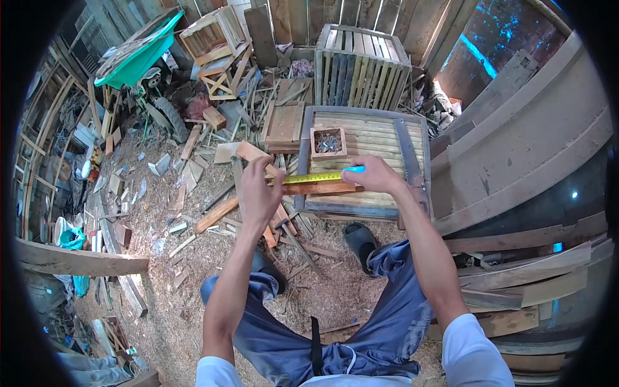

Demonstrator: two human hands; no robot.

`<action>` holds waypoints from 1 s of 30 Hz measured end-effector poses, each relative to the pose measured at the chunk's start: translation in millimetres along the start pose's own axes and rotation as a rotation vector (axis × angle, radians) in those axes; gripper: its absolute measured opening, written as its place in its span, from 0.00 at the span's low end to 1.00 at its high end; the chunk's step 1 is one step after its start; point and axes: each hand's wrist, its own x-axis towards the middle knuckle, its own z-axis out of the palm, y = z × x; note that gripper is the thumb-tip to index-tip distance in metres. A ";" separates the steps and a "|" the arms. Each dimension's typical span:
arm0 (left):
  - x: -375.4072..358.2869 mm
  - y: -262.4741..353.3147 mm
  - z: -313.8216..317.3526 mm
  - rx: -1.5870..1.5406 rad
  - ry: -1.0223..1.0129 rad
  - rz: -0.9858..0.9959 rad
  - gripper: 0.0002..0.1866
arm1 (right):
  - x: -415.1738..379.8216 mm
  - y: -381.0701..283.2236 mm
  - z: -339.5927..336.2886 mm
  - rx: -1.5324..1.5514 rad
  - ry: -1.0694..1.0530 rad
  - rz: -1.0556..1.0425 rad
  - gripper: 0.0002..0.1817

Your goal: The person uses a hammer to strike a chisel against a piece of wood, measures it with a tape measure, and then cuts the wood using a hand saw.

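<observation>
A yellow tape measure blade (313,178) is stretched between my hands along a narrow wooden strip (322,188). My right hand (377,175) is closed round the blue tape measure case (353,171) near the strip's right end. At the other end, my left hand (260,193) pinches the blade's tip, thumb and fingers close to the wood. Underneath lies a low slatted wooden table (380,138). On it, just beyond the blade, sits a small square wooden box (329,153) of metal bits that look like nails. A handsaw (411,155) rests along the table's right side.
A hammer (296,242) lies below the table's near left corner. Wood offcuts (219,213) litter the shaving-covered floor to the left. Behind the table stands a slatted crate (361,74). Large curved boards (509,142) lean at the right, and a green wheelbarrow (138,58) stands back left.
</observation>
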 end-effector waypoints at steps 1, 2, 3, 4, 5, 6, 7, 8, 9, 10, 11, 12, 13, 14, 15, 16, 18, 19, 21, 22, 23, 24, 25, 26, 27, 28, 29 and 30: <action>-0.1 3.9 5.8 0.020 -0.016 0.056 0.20 | -0.1 -2.1 2.6 0.001 0.001 0.005 0.26; -1.1 9.5 11.7 0.004 -0.059 0.106 0.20 | -0.1 -4.5 4.4 -0.011 0.007 0.011 0.25; -2.5 16.0 17.0 -0.010 -0.101 0.154 0.21 | 0.3 -7.8 6.5 -0.024 0.009 0.014 0.23; -4.4 20.2 22.1 -0.023 -0.142 0.201 0.21 | 0.9 -10.2 10.2 -0.036 0.011 0.016 0.21; -5.4 23.3 27.8 -0.035 -0.155 0.205 0.22 | 2.2 -11.8 14.1 -0.026 0.029 0.005 0.22; -5.4 26.2 33.4 -0.047 -0.168 0.211 0.23 | 2.0 -15.8 16.5 -0.029 0.043 -0.001 0.22; -4.4 26.2 36.9 -0.061 -0.181 0.220 0.24 | 0.8 -20.5 17.4 -0.031 0.061 -0.006 0.22; -2.5 24.4 38.5 -0.059 -0.218 0.225 0.24 | 0.0 -22.5 18.3 -0.034 0.079 -0.010 0.22; 0.0 23.4 40.6 -0.058 -0.254 0.231 0.24 | 1.1 -20.6 19.4 -0.024 0.076 -0.016 0.22; 1.8 22.9 42.8 -0.059 -0.292 0.239 0.25 | 3.0 -17.6 20.4 -0.013 0.073 -0.021 0.22; 2.9 22.2 44.1 -0.076 -0.309 0.234 0.26 | 4.2 -15.5 20.7 -0.003 0.071 -0.026 0.22; 3.7 23.2 44.0 -0.078 -0.329 0.266 0.26 | 4.4 -14.9 19.6 -0.001 0.059 -0.014 0.22; 4.5 24.0 43.4 -0.078 -0.348 0.298 0.26 | 4.6 -14.9 17.9 0.001 0.046 -0.004 0.22; 5.2 24.7 42.0 -0.077 -0.366 0.329 0.27 | 4.7 -15.5 16.5 0.002 0.032 0.004 0.22; 5.7 26.4 40.1 -0.078 -0.396 0.327 0.27 | 4.6 -16.2 15.1 -0.005 0.025 0.014 0.22; 5.6 28.8 38.0 -0.079 -0.428 0.325 0.28 | 3.6 -16.6 13.8 -0.011 0.018 0.024 0.21; 5.9 28.3 37.9 -0.082 -0.462 0.324 0.28 | 3.5 -14.0 12.5 -0.015 0.018 0.023 0.21; 5.5 24.7 39.5 -0.085 -0.466 0.324 0.29 | 5.3 -9.2 14.3 -0.011 0.025 0.011 0.21; 6.1 20.4 37.8 -0.079 -0.449 0.336 0.29 | 6.9 -4.9 14.8 0.004 0.030 -0.004 0.23; 5.9 19.4 35.1 -0.070 -0.430 0.348 0.29 | 7.0 -3.9 14.3 0.015 0.029 -0.007 0.25; 6.4 18.3 32.4 -0.062 -0.411 0.361 0.30 | 7.2 -3.0 13.7 0.027 0.028 -0.009 0.27; 7.3 17.6 28.7 -0.067 -0.436 0.336 0.30 | 7.2 -1.6 13.3 0.032 0.030 -0.002 0.26; 8.2 16.7 24.3 -0.072 -0.460 0.310 0.29 | 7.4 -0.2 13.3 0.036 0.030 0.004 0.26; 8.6 15.7 21.0 -0.076 -0.484 0.283 0.29 | 7.6 0.9 13.3 0.041 0.030 0.010 0.26; 8.4 14.3 19.2 -0.068 -0.492 0.265 0.29 | 7.3 0.7 12.9 0.032 0.034 0.006 0.26; 7.8 12.7 18.1 -0.061 -0.499 0.247 0.29 | 7.0 0.5 12.7 0.023 0.038 0.002 0.26; 6.7 11.6 17.5 -0.055 -0.507 0.228 0.29 | 6.5 0.3 13.0 0.014 0.041 -0.001 0.26; 5.1 10.6 17.3 -0.049 -0.488 0.236 0.28 | 6.4 0.2 13.5 0.025 0.037 -0.005 0.25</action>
